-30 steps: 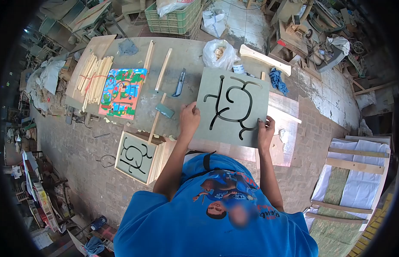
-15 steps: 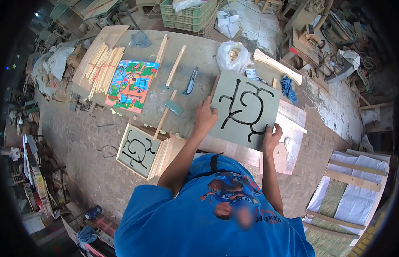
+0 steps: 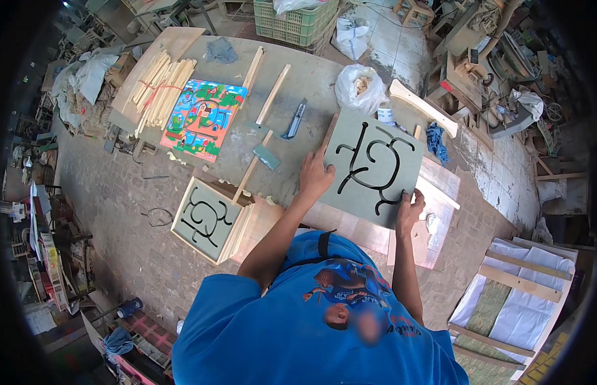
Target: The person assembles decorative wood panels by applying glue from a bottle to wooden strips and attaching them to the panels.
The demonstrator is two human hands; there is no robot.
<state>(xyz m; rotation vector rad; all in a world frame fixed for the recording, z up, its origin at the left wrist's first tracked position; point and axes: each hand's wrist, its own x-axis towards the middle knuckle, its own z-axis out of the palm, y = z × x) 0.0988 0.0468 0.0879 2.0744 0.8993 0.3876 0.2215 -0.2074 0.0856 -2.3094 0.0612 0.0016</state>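
A square grey-green board (image 3: 359, 200) with curved dark grooves lies in front of me over the table's near right part. My left hand (image 3: 316, 174) is at its left edge, fingers curled against the side. At the lower right corner my right hand (image 3: 410, 210) grips the edge, with fingertips over the top face. To the left, a similar grooved board (image 3: 202, 221) sits in a pale wooden frame on top of a stack. A blue utility knife (image 3: 294, 120) and a small green block (image 3: 266, 157) lie left of my left hand.
A colourful printed board (image 3: 204, 120) lies beside a bundle of thin wooden strips (image 3: 158, 90). Loose wooden sticks (image 3: 273, 94) lie near the knife. A plastic bag (image 3: 361, 88), a curved wooden piece (image 3: 423, 107) and a blue cloth (image 3: 436, 142) are at the back right.
The camera view has shifted slightly, so the table's contents appear a little to the right. Both hands stay on the grooved board, which looks much the same.
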